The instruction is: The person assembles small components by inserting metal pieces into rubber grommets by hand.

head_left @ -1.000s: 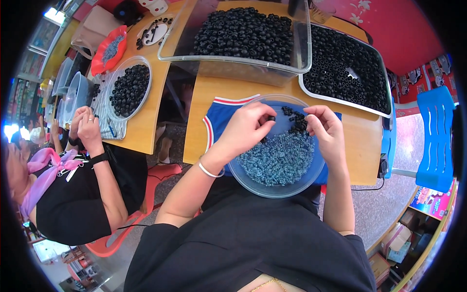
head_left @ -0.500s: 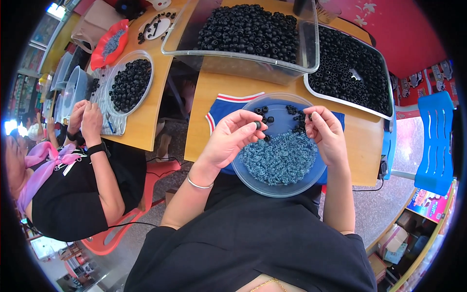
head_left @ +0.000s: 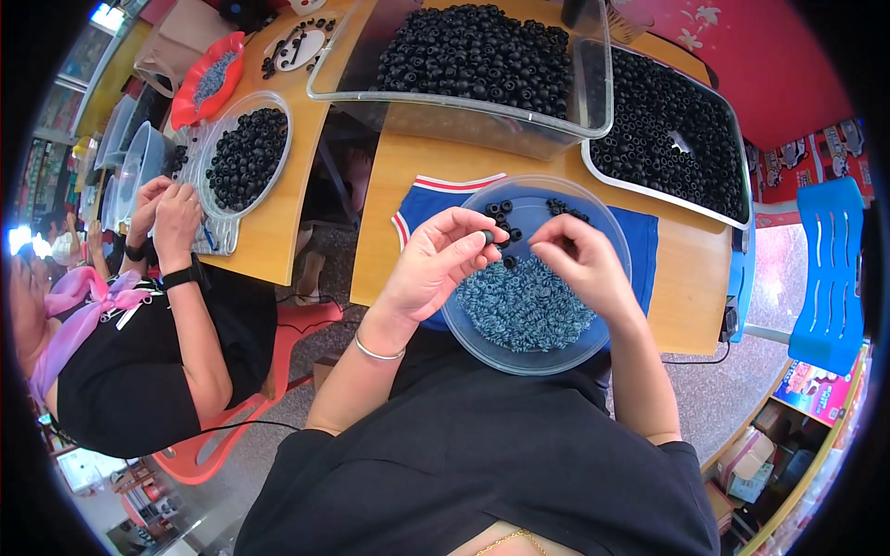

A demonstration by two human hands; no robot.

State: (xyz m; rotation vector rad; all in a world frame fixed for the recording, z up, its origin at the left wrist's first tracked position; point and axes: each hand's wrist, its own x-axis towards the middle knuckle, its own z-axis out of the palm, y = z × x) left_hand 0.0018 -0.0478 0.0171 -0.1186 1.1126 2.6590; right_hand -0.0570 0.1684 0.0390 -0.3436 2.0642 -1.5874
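Observation:
My left hand (head_left: pixel 436 264) pinches a small round black plastic piece (head_left: pixel 489 238) between thumb and fingertips above a round clear plastic bowl (head_left: pixel 614 218). Close beside it, my right hand (head_left: pixel 586 264) has its fingers drawn together over the same bowl; whatever they hold is hidden. Inside the bowl lies a heap of small bluish coil springs (head_left: pixel 528 310). Several loose black pieces (head_left: pixel 502 209) sit toward its far side, and a cluster of smaller black parts (head_left: pixel 562 209) rests behind my right hand.
A deep clear bin (head_left: pixel 464 116) of black pieces stands at the back, beside a white-rimmed tray (head_left: pixel 593 167) of black parts. Blue cloth (head_left: pixel 640 236) lies under the bowl. At left, a co-worker's hands (head_left: pixel 167 218) work near a round tray (head_left: pixel 287 139). A blue chair (head_left: pixel 825 278) stands right.
My right hand has moved left and inward, from the bowl's right side to beside my left hand. My left hand keeps its pinch on the black piece, nearly in place.

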